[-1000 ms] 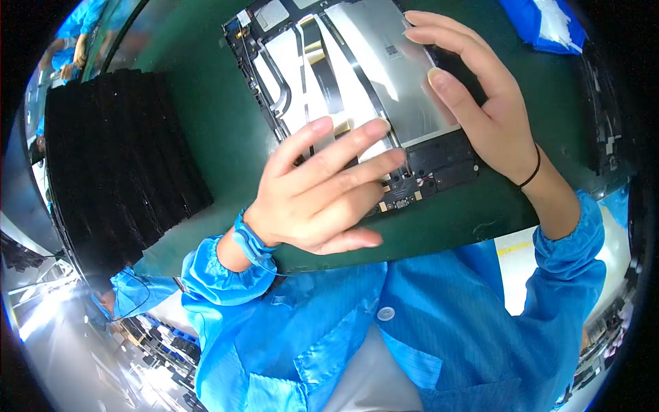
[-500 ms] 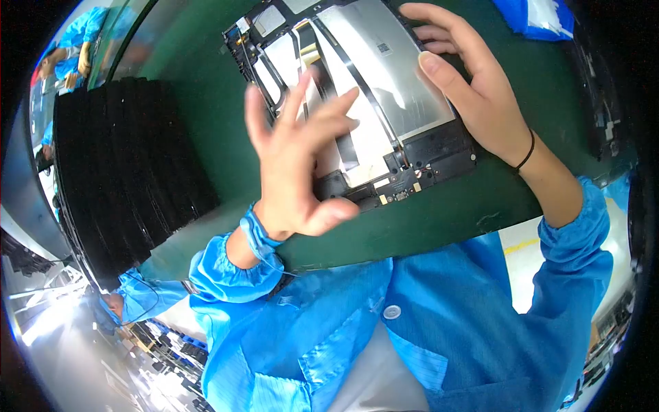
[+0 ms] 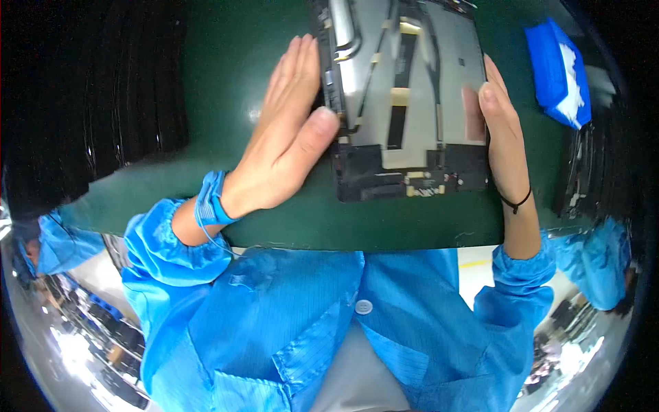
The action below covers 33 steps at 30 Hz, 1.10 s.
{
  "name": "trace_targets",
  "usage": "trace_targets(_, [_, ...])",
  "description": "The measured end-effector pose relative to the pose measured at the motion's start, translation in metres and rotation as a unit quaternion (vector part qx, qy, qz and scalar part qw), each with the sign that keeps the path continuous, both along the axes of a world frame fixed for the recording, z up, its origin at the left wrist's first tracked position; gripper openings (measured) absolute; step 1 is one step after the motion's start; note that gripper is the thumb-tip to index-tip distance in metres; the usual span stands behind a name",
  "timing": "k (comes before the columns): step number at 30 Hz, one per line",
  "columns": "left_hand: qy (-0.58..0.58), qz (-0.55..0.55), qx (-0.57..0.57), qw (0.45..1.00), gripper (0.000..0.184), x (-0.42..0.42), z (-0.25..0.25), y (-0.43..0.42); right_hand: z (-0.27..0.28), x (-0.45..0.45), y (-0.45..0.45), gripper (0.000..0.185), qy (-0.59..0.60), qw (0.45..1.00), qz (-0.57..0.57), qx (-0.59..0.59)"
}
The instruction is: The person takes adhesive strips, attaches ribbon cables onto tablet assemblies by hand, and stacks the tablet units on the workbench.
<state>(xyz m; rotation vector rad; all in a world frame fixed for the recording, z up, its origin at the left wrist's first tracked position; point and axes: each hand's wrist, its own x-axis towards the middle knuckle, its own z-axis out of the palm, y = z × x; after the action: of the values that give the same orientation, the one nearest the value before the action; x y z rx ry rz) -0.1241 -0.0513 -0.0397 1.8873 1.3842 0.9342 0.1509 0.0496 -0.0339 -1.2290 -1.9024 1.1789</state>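
An opened tablet (image 3: 449, 82) lies in front of me, its silvery inside, black flat cables and small circuit board at the near edge showing. My left hand (image 3: 285, 137) presses along its left edge, thumb on the rim and fingers stretched out down the side. Along the opposite edge, my right hand (image 3: 504, 137) grips it with the thumb at the rim; its other fingers are partly hidden behind the edge. Between both hands the tablet is held nearly upright in view, its far end cut off by the top of the frame.
Dark green mat (image 3: 288, 230) covers the worktop. A stack of black panels (image 3: 89, 89) stands at the left, more dark parts (image 3: 583, 172) at the right. A blue packet (image 3: 549, 72) with white contents lies at the upper right. Other people's blue sleeves (image 3: 590, 264) show at the sides.
My left hand has come from over the tablet to its left edge. The tablet has turned straighter and sits further right and up in view. My right hand remains on the right edge.
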Motion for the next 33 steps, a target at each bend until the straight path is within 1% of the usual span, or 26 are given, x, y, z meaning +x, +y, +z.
trace_targets(1, [-0.073, -0.006, -0.004, 0.997, 0.069, 0.005, 0.003, -0.002, 0.003, -0.002, 0.001, 0.049, 0.013, 1.000, 0.006, -0.004])
trace_targets(2, [-0.083, 0.008, 0.000, 0.997, 0.069, 0.006, 0.003, -0.002, 0.006, -0.005, 0.002, 0.045, 0.026, 1.000, 0.013, -0.007])
trace_targets(4, [-0.225, -0.035, 0.003, 0.974, 0.073, 0.007, 0.000, -0.001, 0.010, -0.009, 0.000, 0.049, 0.049, 0.997, 0.035, -0.041])
trace_targets(5, [-0.236, -0.023, 0.006, 0.971, 0.073, 0.011, 0.009, -0.004, 0.010, -0.013, -0.003, 0.049, 0.037, 0.997, 0.047, -0.043])
trace_targets(6, [-0.389, 0.018, -0.070, 0.918, 0.076, 0.018, 0.027, -0.007, 0.010, -0.017, -0.006, 0.050, 0.055, 0.995, 0.017, -0.077])
trace_targets(7, [-0.441, 0.015, -0.111, 0.891, 0.081, 0.015, 0.035, -0.004, 0.011, -0.019, -0.006, 0.052, 0.073, 0.991, -0.015, -0.111])
trace_targets(9, [-0.542, 0.022, -0.187, 0.819, 0.094, 0.010, 0.051, 0.000, 0.011, -0.024, -0.006, 0.053, 0.059, 0.991, -0.009, -0.123])
trace_targets(10, [-0.502, -0.018, -0.158, 0.850, 0.092, 0.006, 0.045, 0.000, 0.011, -0.024, -0.005, 0.053, 0.069, 0.989, -0.011, -0.129])
trace_targets(12, [-0.460, -0.054, -0.127, 0.877, 0.090, -0.001, 0.020, 0.013, 0.011, -0.024, -0.005, 0.053, 0.077, 0.988, -0.009, -0.135])
trace_targets(13, [-0.338, -0.130, 0.122, 0.924, 0.090, -0.007, -0.005, 0.032, 0.011, -0.022, -0.005, 0.053, 0.076, 0.985, -0.022, -0.154])
trace_targets(14, [-0.254, -0.169, 0.242, 0.921, 0.090, -0.007, -0.002, 0.031, 0.011, -0.023, -0.005, 0.053, 0.077, 0.983, -0.027, -0.162])
trace_targets(15, [-0.182, -0.194, 0.363, 0.893, 0.090, -0.006, 0.013, 0.031, 0.012, -0.024, -0.006, 0.053, 0.077, 0.982, -0.033, -0.170])
trace_targets(16, [-0.330, -0.103, 0.111, 0.932, 0.090, -0.001, 0.033, 0.010, 0.012, -0.028, -0.007, 0.053, 0.081, 0.984, -0.029, -0.158])
trace_targets(17, [-0.385, -0.061, -0.020, 0.921, 0.090, 0.004, 0.038, 0.005, 0.014, -0.029, -0.007, 0.054, 0.085, 0.986, -0.025, -0.144])
trace_targets(18, [-0.446, -0.005, -0.144, 0.883, 0.089, 0.008, 0.043, 0.001, 0.016, -0.029, -0.007, 0.055, 0.070, 0.988, -0.017, -0.135])
trace_targets(19, [-0.499, 0.014, -0.090, 0.862, 0.083, 0.016, 0.024, -0.002, 0.017, -0.030, -0.008, 0.056, 0.055, 0.991, -0.007, -0.123])
trace_targets(20, [-0.548, 0.032, -0.034, 0.835, 0.082, 0.021, 0.013, -0.001, 0.014, -0.029, -0.008, 0.059, 0.066, 0.990, -0.009, -0.125])
trace_targets(21, [-0.543, 0.032, -0.022, 0.839, 0.082, 0.019, 0.014, 0.000, 0.012, -0.028, -0.009, 0.060, 0.061, 0.991, -0.004, -0.120])
trace_targets(23, [-0.628, 0.029, -0.118, 0.769, 0.086, 0.012, 0.020, 0.001, 0.011, -0.025, -0.011, 0.056, 0.082, 0.986, -0.016, -0.143])
trace_targets(24, [-0.646, 0.023, -0.148, 0.748, 0.088, 0.009, 0.021, 0.002, 0.011, -0.025, -0.011, 0.056, 0.096, 0.986, -0.004, -0.134])
trace_targets(25, [-0.648, 0.041, -0.157, 0.744, 0.093, 0.010, 0.014, 0.005, 0.011, -0.025, -0.011, 0.056, 0.089, 0.987, -0.003, -0.133])
trace_targets(27, [-0.607, 0.041, -0.154, 0.778, 0.100, 0.009, 0.003, 0.009, 0.012, -0.028, -0.012, 0.056, 0.100, 0.987, 0.018, -0.127])
trace_targets(29, [-0.596, 0.050, -0.126, 0.792, 0.104, 0.014, 0.000, 0.010, 0.013, -0.026, -0.014, 0.055, 0.074, 0.988, 0.005, -0.133])
trace_targets(30, [-0.577, 0.054, -0.113, 0.807, 0.107, 0.014, -0.008, 0.013, 0.010, -0.027, -0.013, 0.055, 0.076, 0.991, -0.003, -0.112])
trace_targets(31, [-0.596, 0.043, -0.128, 0.792, 0.107, 0.013, -0.001, 0.012, 0.007, -0.024, -0.013, 0.054, 0.077, 0.993, -0.011, -0.092])
trace_targets(33, [-0.589, 0.051, -0.156, 0.791, 0.108, 0.012, -0.005, 0.015, 0.004, -0.013, -0.011, 0.053, 0.052, 0.990, -0.024, -0.128])
